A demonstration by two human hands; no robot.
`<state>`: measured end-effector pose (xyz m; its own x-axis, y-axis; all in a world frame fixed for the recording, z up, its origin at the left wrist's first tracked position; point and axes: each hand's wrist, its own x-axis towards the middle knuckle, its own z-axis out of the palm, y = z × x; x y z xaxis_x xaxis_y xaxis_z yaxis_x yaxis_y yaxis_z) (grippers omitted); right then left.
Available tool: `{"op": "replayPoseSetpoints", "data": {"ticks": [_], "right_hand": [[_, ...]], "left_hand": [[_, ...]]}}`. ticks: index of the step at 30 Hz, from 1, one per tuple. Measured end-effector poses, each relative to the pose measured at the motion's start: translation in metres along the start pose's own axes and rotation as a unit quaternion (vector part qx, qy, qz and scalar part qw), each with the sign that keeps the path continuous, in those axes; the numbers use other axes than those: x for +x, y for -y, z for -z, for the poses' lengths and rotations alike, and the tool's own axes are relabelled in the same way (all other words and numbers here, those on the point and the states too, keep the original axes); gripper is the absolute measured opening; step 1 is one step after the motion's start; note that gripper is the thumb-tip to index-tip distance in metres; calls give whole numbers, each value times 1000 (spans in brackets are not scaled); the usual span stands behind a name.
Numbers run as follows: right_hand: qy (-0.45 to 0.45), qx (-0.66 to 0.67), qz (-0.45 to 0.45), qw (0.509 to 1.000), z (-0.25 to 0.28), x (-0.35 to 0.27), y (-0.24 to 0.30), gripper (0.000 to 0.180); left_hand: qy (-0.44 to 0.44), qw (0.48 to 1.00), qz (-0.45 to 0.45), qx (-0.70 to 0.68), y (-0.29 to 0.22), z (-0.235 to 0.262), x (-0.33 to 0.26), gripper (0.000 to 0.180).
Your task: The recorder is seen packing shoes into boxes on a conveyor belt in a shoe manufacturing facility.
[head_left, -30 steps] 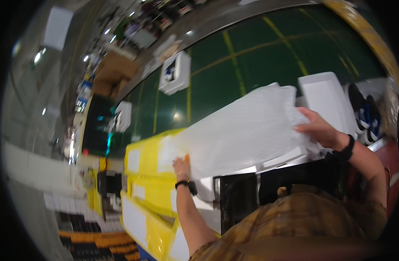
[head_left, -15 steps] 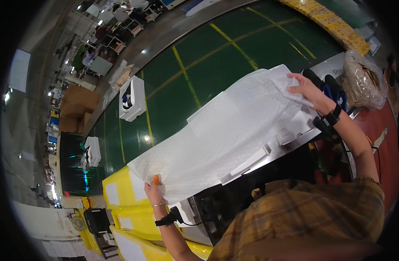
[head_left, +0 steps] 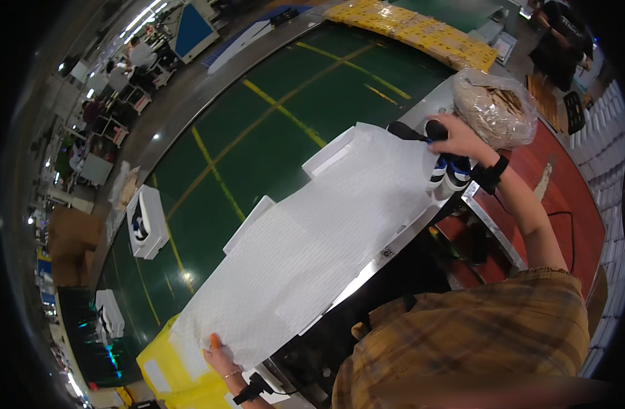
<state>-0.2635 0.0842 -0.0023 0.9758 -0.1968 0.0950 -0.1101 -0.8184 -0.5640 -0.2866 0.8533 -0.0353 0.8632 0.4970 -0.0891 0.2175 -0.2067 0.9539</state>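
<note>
A large white sheet of tissue paper (head_left: pixel 326 245) lies stretched over white open boxes (head_left: pixel 252 217) at the near edge of a green conveyor belt (head_left: pixel 278 123). My left hand (head_left: pixel 218 354) pinches the sheet's near-left corner. At the far right end my right hand (head_left: pixel 457 136) grips the sheet's other end. That hand sits directly above a pair of dark and blue-white shoes (head_left: pixel 447 174). Both wrists wear black bands.
A clear bag of brownish filling (head_left: pixel 493 105) sits just beyond my right hand. Two white boxes with shoes (head_left: pixel 145 221) (head_left: pixel 108 315) ride the belt at left. Yellow stacked material (head_left: pixel 164 371) lies under my left hand. Cardboard boxes (head_left: pixel 67 249) and seated people (head_left: pixel 139 58) are farther off.
The sheet has been swung and lowered flatter over the boxes. My right hand has come down onto the shoes, and my left hand has dropped lower left with its corner.
</note>
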Motion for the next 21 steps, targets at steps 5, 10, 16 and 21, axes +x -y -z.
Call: {"op": "replayPoseSetpoints", "data": {"ticks": [5,10,16,21], "right_hand": [[76,-144,73,984,-1,-28,-26,94],[59,-50,16,997,7,-29,-29,63],[-88,112,-34,989,41,-38,-51,40],[-69,363,-41,928,76,-36,130,49]], "left_hand": [[22,999,16,-30,-3,-10,-2,48],[-25,999,7,-18,10,-4,-2,31],[-14,999,1,-51,-19,-11,-6,30],[-23,999,12,-48,-6,3,2,30]]}}
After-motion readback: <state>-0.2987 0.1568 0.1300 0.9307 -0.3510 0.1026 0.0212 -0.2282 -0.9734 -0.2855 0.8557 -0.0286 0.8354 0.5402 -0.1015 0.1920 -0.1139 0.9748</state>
